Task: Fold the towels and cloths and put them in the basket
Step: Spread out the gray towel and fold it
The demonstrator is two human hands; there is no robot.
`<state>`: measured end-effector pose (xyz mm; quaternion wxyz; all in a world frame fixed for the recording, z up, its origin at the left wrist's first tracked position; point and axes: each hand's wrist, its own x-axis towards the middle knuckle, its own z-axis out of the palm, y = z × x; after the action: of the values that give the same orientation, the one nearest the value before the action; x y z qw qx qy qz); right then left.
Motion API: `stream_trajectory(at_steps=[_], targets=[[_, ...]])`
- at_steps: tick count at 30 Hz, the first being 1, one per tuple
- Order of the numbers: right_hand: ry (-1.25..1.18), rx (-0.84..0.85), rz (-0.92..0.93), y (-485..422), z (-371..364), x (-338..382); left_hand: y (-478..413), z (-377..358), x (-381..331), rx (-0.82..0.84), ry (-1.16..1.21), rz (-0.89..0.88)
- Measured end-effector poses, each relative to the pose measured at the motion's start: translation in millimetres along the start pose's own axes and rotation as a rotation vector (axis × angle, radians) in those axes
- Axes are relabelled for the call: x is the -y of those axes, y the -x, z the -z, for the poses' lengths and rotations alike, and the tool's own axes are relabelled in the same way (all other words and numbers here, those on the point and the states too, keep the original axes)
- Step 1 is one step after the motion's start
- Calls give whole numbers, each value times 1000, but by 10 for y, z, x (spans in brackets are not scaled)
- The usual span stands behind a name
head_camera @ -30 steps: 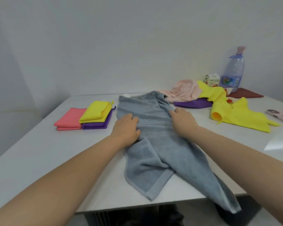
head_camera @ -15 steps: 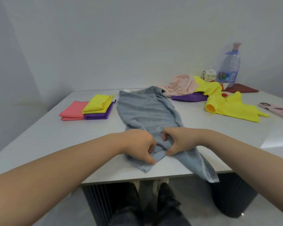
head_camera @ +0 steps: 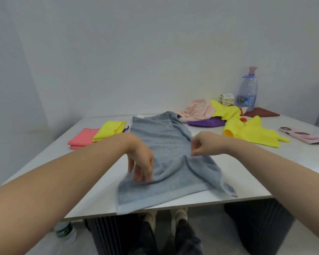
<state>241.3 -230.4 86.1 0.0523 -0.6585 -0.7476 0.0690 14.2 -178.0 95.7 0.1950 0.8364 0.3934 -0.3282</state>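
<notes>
A grey-blue towel (head_camera: 166, 144) lies lengthwise on the white table (head_camera: 247, 172), its near end spread flat at the front edge. My left hand (head_camera: 141, 162) hangs over the towel's left side with fingers pointing down, fingertips touching the cloth. My right hand (head_camera: 201, 145) pinches the towel's right edge, lifting a fold. Folded cloths sit at the back left: a pink one (head_camera: 81, 138), a yellow one (head_camera: 109, 129) on top of a purple one. Unfolded cloths are heaped at the back right: pale pink (head_camera: 197, 109), purple (head_camera: 206, 123), yellow (head_camera: 250, 131). No basket is in view.
A large water bottle (head_camera: 248, 89) and a small carton (head_camera: 226, 99) stand at the back right by a dark red mat (head_camera: 260, 113). A pink phone case (head_camera: 300, 138) lies at the right edge. A bottle (head_camera: 64, 231) stands on the floor under the table.
The towel's near end, bunched and hanging off the table before, now lies spread flat at the front edge. My hands moved apart, the right one to the right edge.
</notes>
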Motion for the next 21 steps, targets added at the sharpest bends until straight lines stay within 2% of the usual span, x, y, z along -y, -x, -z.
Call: stream_trajectory(at_steps=[3, 5, 7, 9, 10, 11, 12, 13, 14, 16, 18, 21], targets=[[76, 328, 82, 89, -184, 230, -117, 6, -95, -79, 121, -61], [217, 345, 132, 69, -315, 277, -169, 11, -146, -20, 130, -49], [215, 391, 154, 42, -310, 279, -180, 43, -184, 102, 121, -38], [17, 635, 157, 19, -209, 264, -162, 91, -220, 200, 137, -49], [-141, 747, 157, 3, -146, 252, -157, 117, -232, 186, 157, -58], [-309, 784, 138, -19, -107, 231, -169, 144, -237, 120, 186, -69], [-431, 711, 99, -69, -82, 212, -196, 175, -235, 10, 221, -80], [-492, 552, 49, -137, -64, 197, -238, 205, -223, -130, 255, -84], [-466, 360, 4, -216, -61, 181, -290, 231, -206, -274, 274, -76], [-192, 100, -25, -373, -102, 157, -443, 263, -140, -537, 147, -29], [48, 92, -17, -468, -239, 107, -624, 203, -62, -664, -34, 31], [192, 278, -98, -548, -527, -127, -883, 4, 118, -562, -54, 95]])
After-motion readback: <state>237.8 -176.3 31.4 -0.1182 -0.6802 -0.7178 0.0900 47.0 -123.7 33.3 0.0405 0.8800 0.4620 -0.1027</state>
